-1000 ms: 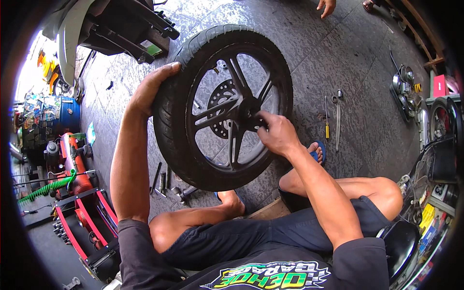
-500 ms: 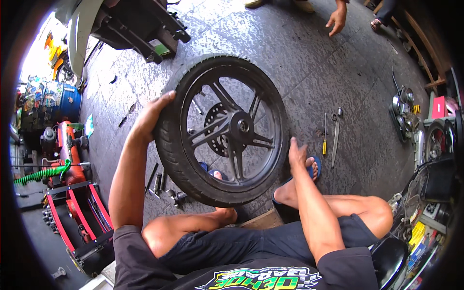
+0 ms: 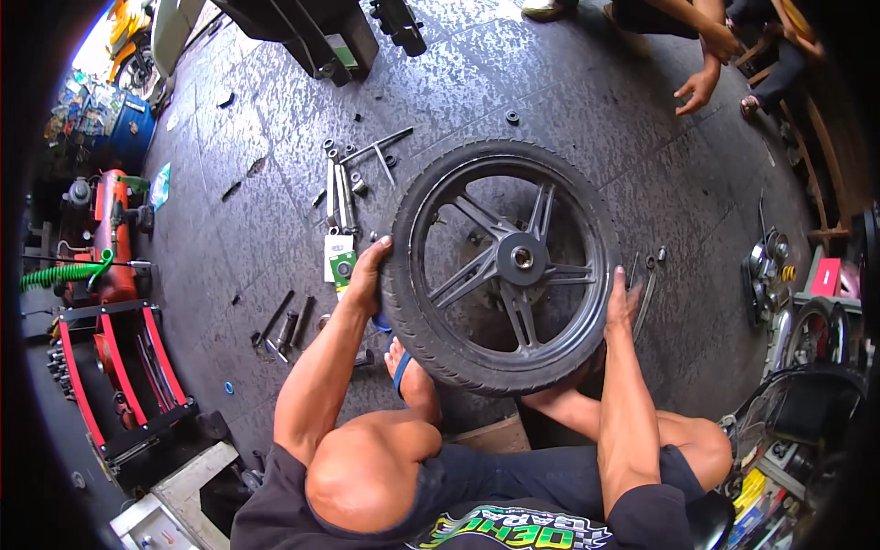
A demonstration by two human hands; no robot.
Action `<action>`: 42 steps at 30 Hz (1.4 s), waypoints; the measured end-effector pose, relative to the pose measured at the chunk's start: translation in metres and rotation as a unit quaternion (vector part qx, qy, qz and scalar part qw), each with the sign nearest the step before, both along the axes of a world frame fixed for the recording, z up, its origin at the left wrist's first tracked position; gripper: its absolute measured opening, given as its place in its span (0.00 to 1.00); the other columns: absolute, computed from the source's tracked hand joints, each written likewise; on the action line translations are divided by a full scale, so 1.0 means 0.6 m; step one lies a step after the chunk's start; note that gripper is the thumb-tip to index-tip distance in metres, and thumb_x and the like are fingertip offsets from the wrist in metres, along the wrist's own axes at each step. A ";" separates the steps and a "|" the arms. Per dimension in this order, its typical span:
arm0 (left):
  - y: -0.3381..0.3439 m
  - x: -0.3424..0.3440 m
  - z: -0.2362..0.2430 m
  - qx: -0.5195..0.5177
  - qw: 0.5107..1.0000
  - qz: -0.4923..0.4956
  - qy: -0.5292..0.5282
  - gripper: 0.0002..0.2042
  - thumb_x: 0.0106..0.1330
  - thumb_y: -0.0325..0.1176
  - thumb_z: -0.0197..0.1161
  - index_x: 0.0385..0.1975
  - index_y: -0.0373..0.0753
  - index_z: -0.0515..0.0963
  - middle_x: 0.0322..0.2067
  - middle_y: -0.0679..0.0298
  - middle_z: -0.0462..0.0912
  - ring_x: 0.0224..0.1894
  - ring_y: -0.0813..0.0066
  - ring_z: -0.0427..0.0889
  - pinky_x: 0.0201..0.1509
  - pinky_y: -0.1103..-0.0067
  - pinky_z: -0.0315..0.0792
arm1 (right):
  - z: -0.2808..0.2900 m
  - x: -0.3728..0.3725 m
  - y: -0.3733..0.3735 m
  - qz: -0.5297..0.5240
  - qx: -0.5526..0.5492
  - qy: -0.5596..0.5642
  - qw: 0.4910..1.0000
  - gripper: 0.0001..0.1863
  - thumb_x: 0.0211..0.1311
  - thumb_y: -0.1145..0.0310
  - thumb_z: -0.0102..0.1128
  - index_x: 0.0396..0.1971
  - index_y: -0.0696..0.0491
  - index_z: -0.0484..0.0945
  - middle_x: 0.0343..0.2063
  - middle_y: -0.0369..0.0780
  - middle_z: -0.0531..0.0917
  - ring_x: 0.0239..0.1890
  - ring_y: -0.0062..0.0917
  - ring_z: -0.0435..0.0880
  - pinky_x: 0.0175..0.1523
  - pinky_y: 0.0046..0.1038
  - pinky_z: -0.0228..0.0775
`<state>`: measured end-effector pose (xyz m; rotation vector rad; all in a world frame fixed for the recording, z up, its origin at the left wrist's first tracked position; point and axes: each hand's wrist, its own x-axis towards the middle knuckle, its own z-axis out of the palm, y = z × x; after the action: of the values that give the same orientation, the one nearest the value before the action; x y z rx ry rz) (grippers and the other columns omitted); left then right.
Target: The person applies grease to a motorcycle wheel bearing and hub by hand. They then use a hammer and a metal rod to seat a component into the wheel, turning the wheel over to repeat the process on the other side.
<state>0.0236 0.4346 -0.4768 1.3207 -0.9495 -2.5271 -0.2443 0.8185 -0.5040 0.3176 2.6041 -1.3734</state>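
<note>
A black motorcycle wheel [image 3: 502, 261] with paired spokes is held up in front of me, its hub face toward me. My left hand [image 3: 366, 275] grips the tyre at its left side, thumb on the sidewall and the other fingers mostly hidden. On the right side, my right hand [image 3: 622, 301] presses around the tyre, its fingers partly blurred. Left of the wheel, several wrenches [image 3: 341, 197] and a T-handle wrench [image 3: 379, 145] lie on the floor. A green-and-white packet [image 3: 340, 266] is beside my left hand. A small black ring [image 3: 512, 117] lies beyond the tyre.
Another person's hand [image 3: 699, 89] hangs at the upper right. A red-and-black tool rack [image 3: 108, 362] and a red compressor tank [image 3: 112, 225] stand left, with a blue drum [image 3: 134, 128] behind. Metal parts [image 3: 768, 261] lie right. A motorcycle's underside [image 3: 312, 37] juts in at the top.
The wheel has shifted right with both hands and turned; the brake disc seen through its spokes no longer shows. Wrenches left of it are uncovered. My view has shifted too.
</note>
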 end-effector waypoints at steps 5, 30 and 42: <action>-0.005 -0.026 -0.131 -0.018 1.000 0.010 -0.010 0.29 0.64 0.51 0.65 0.53 0.30 0.78 0.47 0.53 0.86 0.47 0.67 0.85 0.56 0.72 0.75 | -0.042 -0.052 -0.016 0.033 -0.025 0.048 0.998 0.52 0.66 0.42 0.59 0.72 0.70 0.51 0.72 0.59 0.58 0.75 0.46 0.57 0.76 0.37 0.48; 0.168 0.228 -0.038 -0.537 0.773 0.047 -0.335 0.15 0.69 0.41 0.61 0.23 0.38 0.79 0.24 0.54 0.81 0.31 0.49 0.82 0.37 0.60 0.74 | -0.105 -0.181 0.041 0.115 0.087 -0.031 0.989 0.45 0.66 0.45 0.61 0.68 0.68 0.61 0.67 0.58 0.68 0.66 0.43 0.72 0.72 0.38 0.59; 0.181 0.370 -0.048 -0.564 0.662 -0.246 -0.428 0.24 0.55 0.44 0.70 0.49 0.37 0.79 0.48 0.54 0.80 0.57 0.54 0.74 0.69 0.57 0.59 | 0.023 -0.251 -0.167 0.259 0.113 0.186 0.941 0.48 0.68 0.54 0.63 0.74 0.66 0.47 0.58 0.59 0.77 0.55 0.41 0.82 0.59 0.34 0.74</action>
<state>0.2455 0.5433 -0.5054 1.7316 -2.6541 -0.6714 -0.3950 0.7185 -0.4900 -0.6242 2.8399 -1.0258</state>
